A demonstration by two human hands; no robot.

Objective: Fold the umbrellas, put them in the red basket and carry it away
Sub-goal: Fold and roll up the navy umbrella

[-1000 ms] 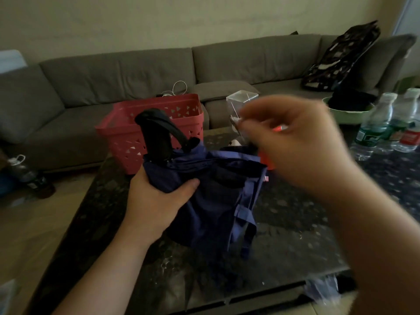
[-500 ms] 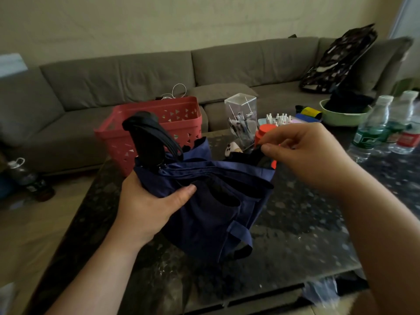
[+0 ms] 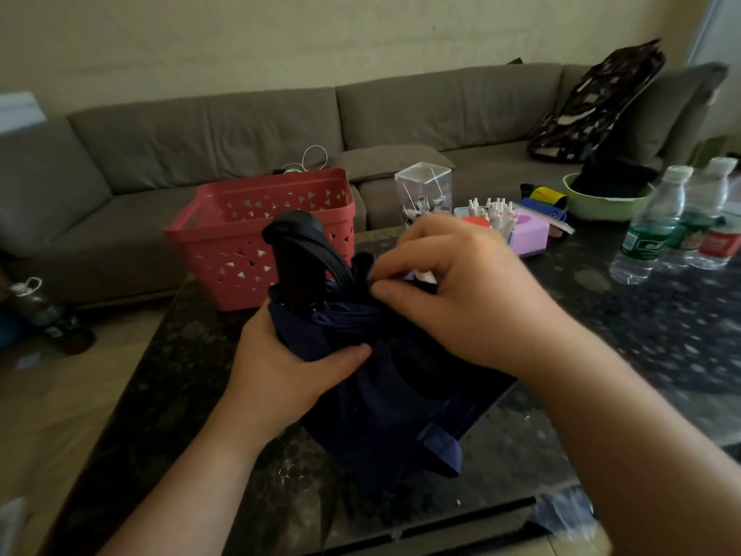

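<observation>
A navy blue collapsed umbrella [image 3: 385,399] with a black handle [image 3: 298,258] pointing up is held over the dark stone table [image 3: 625,355]. My left hand [image 3: 284,367] grips the bunched canopy just below the handle. My right hand [image 3: 461,290] pinches the fabric and strap at the top of the canopy, beside the handle. The red basket [image 3: 256,242] with triangle cut-outs stands behind the umbrella at the table's far left corner, and nothing shows inside it. Loose canopy folds hang down toward the table.
A clear box [image 3: 423,194], a tray of small white-capped tubes [image 3: 491,212], a lilac box [image 3: 529,234], a green bowl [image 3: 601,206] and three water bottles [image 3: 657,222] sit at the back right. A grey sofa [image 3: 240,134] runs behind, with a dark bag [image 3: 601,102] on it.
My right hand moved left from the canopy's right edge to the fabric by the handle. The umbrella's canopy is now gathered tighter, and the handle stands more upright.
</observation>
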